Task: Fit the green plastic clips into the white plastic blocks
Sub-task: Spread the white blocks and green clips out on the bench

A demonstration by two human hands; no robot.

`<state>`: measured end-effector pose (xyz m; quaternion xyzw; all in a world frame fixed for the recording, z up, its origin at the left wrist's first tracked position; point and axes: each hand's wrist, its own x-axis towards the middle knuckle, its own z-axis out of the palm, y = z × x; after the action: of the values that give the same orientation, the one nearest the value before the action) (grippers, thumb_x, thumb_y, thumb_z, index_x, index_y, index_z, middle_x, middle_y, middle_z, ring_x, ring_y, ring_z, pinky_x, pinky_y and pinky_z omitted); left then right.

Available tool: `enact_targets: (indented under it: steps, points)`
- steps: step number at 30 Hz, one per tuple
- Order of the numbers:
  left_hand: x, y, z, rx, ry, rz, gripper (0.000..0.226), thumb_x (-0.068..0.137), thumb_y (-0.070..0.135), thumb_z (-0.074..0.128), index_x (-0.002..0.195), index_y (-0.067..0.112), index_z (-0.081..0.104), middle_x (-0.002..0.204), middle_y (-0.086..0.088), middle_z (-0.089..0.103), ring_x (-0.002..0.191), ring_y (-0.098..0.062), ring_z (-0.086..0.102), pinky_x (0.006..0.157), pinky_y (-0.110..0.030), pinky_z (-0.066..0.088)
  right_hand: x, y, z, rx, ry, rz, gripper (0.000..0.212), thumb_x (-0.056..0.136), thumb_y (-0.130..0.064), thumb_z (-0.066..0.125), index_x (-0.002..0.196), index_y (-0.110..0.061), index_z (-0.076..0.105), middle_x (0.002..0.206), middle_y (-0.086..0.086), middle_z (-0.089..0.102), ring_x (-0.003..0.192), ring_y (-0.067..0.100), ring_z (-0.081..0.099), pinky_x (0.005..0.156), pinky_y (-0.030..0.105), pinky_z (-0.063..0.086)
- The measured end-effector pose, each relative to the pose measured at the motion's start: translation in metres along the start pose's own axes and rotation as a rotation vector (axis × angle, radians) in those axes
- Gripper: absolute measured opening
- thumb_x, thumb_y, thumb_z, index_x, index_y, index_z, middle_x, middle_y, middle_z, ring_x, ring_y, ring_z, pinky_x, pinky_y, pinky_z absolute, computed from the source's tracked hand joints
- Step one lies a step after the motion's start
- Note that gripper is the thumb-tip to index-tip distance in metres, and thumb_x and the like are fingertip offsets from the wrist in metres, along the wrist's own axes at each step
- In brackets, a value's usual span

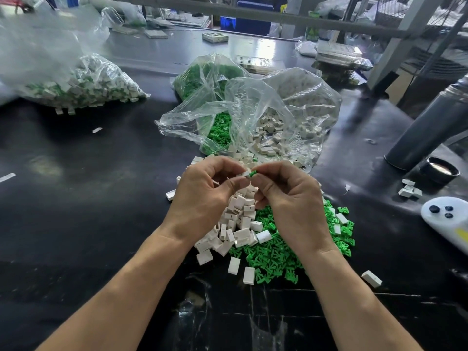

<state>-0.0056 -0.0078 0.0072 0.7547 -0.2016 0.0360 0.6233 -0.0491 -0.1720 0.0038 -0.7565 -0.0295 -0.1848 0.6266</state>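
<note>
Bright green plastic clips (273, 257) lie heaped beside white rectangular plastic blocks (238, 221) on the glossy black surface (88, 198). Clear crinkled plastic bags (266, 107) show green and off-white contents; a white remote (445, 221) carries dark blue buttons.

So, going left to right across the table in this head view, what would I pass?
Bag of finished pieces → left hand gripping a white block → right hand pinching a green clip → dark cylinder → white remote.

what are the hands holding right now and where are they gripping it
The left hand pinches a white block by its end; the right hand pinches a green clip at its tail, meeting it.
</note>
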Motion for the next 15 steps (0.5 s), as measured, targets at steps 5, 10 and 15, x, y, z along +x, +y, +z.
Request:
enact_targets:
  steps: [5, 10, 15]
  points:
    - [-0.0008, -0.0023, 0.0005, 0.093, 0.035, 0.062, 0.017, 0.086, 0.002, 0.079, 0.092, 0.018, 0.076, 0.084, 0.015, 0.073, 0.079, 0.000, 0.070, 0.072, -0.013, 0.053, 0.0000, 0.0005, 0.0001, -0.059, 0.000, 0.007, 0.014, 0.091, -0.007, 0.077, 0.091, -0.021, 0.077, 0.081, -0.002, 0.075, 0.072, 0.016, 0.070, 0.067, 0.044, 0.063]
    - [-0.0024, -0.0039, 0.0011, 0.176, 0.041, 0.127, 0.022, 0.086, 0.000, 0.078, 0.093, 0.021, 0.075, 0.088, 0.013, 0.071, 0.087, -0.007, 0.072, 0.077, -0.022, 0.059, -0.0021, 0.0010, 0.0017, -0.120, -0.002, -0.010, 0.019, 0.089, -0.007, 0.078, 0.085, -0.025, 0.077, 0.079, -0.004, 0.074, 0.072, 0.019, 0.070, 0.068, 0.050, 0.061]
    - [-0.0020, -0.0032, 0.0016, 0.149, 0.051, 0.116, 0.026, 0.085, -0.002, 0.078, 0.091, 0.024, 0.075, 0.085, 0.013, 0.072, 0.083, -0.006, 0.073, 0.074, -0.018, 0.056, -0.0010, 0.0018, 0.0007, -0.035, -0.001, 0.039, 0.019, 0.090, -0.003, 0.077, 0.087, -0.021, 0.079, 0.075, 0.001, 0.075, 0.066, 0.018, 0.070, 0.061, 0.035, 0.062]
